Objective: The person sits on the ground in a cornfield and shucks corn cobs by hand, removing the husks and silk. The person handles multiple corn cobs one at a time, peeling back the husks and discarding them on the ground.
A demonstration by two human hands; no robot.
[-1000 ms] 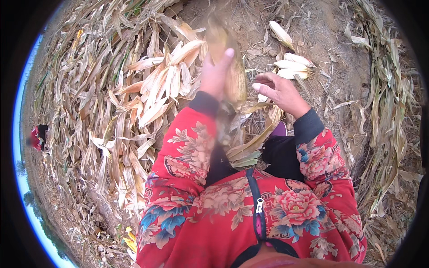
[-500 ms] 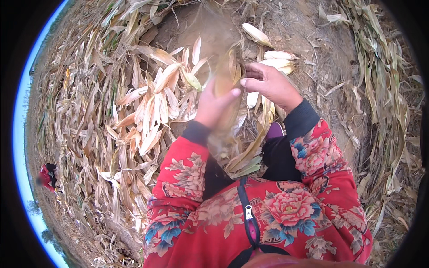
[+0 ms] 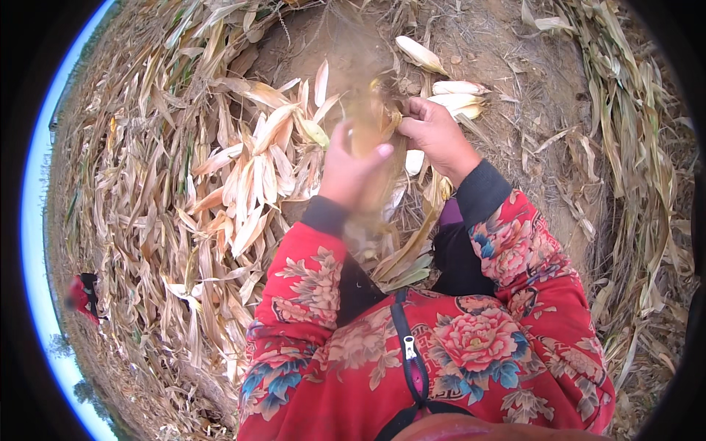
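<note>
In front of me my left hand (image 3: 348,170) is wrapped round an ear of corn (image 3: 376,126), its thumb lying across the near side. The ear is smeared, with dry yellowish husk about its upper part. My right hand (image 3: 439,140) is closed, thumb against fingers, at the ear's right side on a strip of corn husk (image 3: 395,120). Just past that hand, pale ears of corn (image 3: 457,88) lie on the soil, and another ear (image 3: 421,55) rests farther off. Part of a white ear (image 3: 414,162) shows below my right wrist.
Dry corn leaves (image 3: 246,184) lie thick on the left. A band of flattened stalks (image 3: 632,147) runs down the right, beyond bare soil (image 3: 540,110). My dark-trousered knee (image 3: 460,261) is close below my hands. Another person in red and black (image 3: 84,295) is far left.
My right hand has shifted slightly left and up, closer to the ear, and its fingers now pinch the husk. My left hand stays around the ear.
</note>
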